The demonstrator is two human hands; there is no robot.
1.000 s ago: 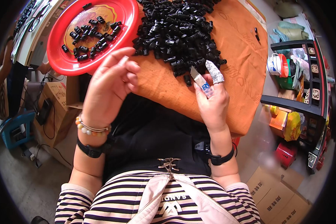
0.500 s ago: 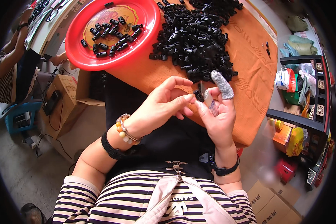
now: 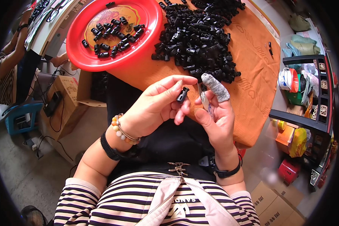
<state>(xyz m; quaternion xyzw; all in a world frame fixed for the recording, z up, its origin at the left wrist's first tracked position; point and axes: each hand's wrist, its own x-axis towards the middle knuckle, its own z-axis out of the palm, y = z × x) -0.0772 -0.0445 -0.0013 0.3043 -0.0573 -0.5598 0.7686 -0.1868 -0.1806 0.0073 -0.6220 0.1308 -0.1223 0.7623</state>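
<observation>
Closest to me, my left hand [image 3: 154,107] pinches a small black plastic clip [image 3: 182,94] between thumb and forefinger, the other fingers loosely curled. Just beside it, my right hand [image 3: 214,120] is closed around a thin blade [image 3: 200,92], its forefinger wrapped in a grey fingertip cover [image 3: 215,87]. Both hover over the near edge of the worktop [image 3: 252,90], draped in orange cloth. Further out lies a big heap of black clips [image 3: 199,37], and left of it a red round tray [image 3: 113,32] holds a scatter of the same clips.
</observation>
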